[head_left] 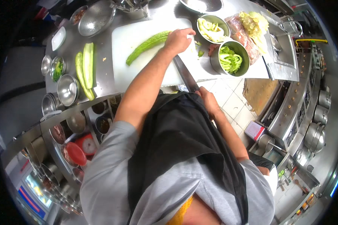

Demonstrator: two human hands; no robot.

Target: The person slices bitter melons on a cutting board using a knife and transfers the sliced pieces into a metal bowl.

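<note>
A long, ridged green gourd (144,47) lies slantwise on the white cutting board (125,78). My left hand (179,40) is closed over its right end, palm down, hiding that tip. In my right hand (208,99), close to the black apron, is the handle of a large kitchen knife (185,73). Its broad blade points up and left across the board's front edge, below my left wrist and apart from the gourd. Two long pale-green gourd pieces (88,65) lie side by side on the steel counter, left of the board.
Right of the board stand a metal pot of cut green pieces (247,62), a bowl of pale slices (225,23) and a plastic bag (248,39). Steel bowls (67,90) line the counter's left side. A stove (289,101) runs along the right.
</note>
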